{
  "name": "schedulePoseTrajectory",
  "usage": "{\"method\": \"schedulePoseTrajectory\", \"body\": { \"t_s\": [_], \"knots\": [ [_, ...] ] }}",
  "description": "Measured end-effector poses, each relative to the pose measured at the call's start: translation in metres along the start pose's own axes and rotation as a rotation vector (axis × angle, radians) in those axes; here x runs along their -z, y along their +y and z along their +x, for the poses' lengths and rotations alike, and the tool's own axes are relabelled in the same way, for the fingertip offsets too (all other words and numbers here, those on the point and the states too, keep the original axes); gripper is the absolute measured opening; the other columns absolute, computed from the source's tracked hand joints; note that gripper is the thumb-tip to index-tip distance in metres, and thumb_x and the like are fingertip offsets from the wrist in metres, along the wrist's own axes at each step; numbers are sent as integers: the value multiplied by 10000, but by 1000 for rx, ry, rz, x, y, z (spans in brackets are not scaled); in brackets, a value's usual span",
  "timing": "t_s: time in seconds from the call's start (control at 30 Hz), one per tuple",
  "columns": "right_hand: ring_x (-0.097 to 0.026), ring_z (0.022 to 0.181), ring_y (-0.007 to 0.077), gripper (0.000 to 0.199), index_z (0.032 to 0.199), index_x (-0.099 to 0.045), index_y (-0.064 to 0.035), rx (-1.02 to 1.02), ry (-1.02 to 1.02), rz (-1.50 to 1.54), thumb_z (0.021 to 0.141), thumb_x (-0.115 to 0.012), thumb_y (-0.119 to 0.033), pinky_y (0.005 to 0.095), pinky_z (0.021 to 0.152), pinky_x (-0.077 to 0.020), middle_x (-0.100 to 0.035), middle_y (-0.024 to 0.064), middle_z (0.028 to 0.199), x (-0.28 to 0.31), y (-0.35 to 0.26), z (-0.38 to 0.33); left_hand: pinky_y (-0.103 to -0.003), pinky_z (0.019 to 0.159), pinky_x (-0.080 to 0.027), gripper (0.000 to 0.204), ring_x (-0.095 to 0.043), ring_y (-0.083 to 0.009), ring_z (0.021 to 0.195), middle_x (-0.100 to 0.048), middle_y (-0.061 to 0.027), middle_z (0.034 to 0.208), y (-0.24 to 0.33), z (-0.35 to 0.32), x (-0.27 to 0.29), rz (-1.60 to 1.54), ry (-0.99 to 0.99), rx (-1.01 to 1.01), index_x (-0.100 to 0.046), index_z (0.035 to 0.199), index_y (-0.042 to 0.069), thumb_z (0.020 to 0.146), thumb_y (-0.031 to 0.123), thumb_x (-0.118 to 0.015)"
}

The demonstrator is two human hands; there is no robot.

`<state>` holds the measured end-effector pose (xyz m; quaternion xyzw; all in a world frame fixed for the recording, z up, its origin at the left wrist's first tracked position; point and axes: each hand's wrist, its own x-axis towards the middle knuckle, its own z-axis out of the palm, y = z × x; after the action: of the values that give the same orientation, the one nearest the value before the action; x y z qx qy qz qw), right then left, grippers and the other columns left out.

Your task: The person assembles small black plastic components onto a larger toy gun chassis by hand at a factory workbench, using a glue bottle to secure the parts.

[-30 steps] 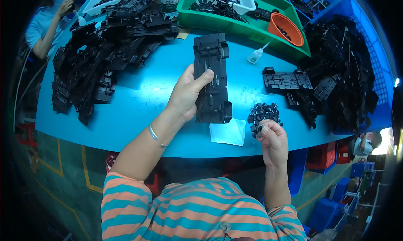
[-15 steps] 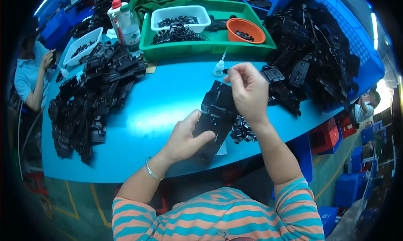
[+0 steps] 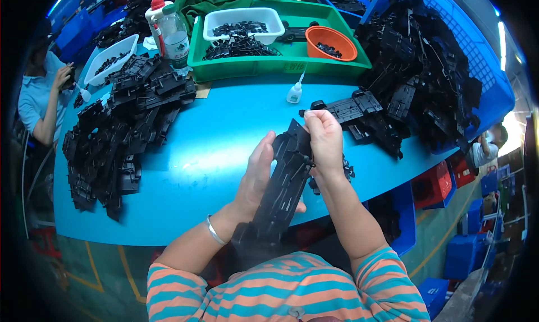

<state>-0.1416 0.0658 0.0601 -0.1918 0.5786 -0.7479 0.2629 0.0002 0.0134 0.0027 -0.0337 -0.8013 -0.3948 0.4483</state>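
My left hand supports a long black plastic chassis above the table's front edge, its fingers stretched along the left side and the thumb behind it. The chassis stands tilted, its far end up, and shows slots and raised ribs. At its upper right, my right hand is closed in a pinch on a small black part; the fingers partly hide this part. Small black and shiny pieces lie in a heap behind my right wrist, mostly covered by it.
Piles of black chassis lie left and fill a blue crate at right. A green tray at the back holds a white bin and an orange bowl. A small glue bottle stands before it. Another person sits left.
The chassis has turned and shifted toward me, showing its ribbed face. My right hand has moved down with the small part, and my left fingers have straightened along the chassis.
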Motion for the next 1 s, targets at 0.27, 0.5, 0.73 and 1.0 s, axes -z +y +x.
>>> {"method": "schedulePoseTrajectory", "body": {
  "t_s": [0.27, 0.5, 0.73, 1.0],
  "knots": [
    [-453, 565, 42, 93, 882, -554, -72, -197, -83, 149, 901, -616, -139, 177, 507, -341, -549, -11, 692, 6, 5, -16, -439, 1110, -265, 1161, -316, -287, 1364, -290, -172, 1483, 19, 7, 23, -628, 243, 302, -97, 1493, 35, 702, 529, -788],
    [-460, 660, 95, 82, 916, -551, -97, -530, -236, 578, 902, -601, -160, 232, 577, -352, -511, 2, 799, 43, 11, -32, -441, 878, -527, 845, -615, -316, 1055, -535, -264, 1260, 5, 21, 37, -1150, 387, 736, -291, 1432, 43, 900, 699, -313],
    [-384, 596, 99, 89, 869, -516, -53, -567, -427, 830, 887, -561, -129, 241, 546, -310, -409, 11, 736, 51, 11, -43, -410, 835, -543, 796, -642, -301, 1011, -574, -252, 1213, -1, 20, 32, -1456, 226, 868, -357, 1387, 38, 918, 679, -295],
    [-389, 581, 116, 74, 803, -505, -29, -550, -480, 908, 821, -563, -71, 264, 551, -318, -411, 33, 735, 55, 15, -49, -411, 839, -535, 776, -646, -295, 989, -588, -235, 1200, -6, 15, 30, -1513, 240, 892, -365, 1386, 51, 927, 670, -275]
  ]
}}
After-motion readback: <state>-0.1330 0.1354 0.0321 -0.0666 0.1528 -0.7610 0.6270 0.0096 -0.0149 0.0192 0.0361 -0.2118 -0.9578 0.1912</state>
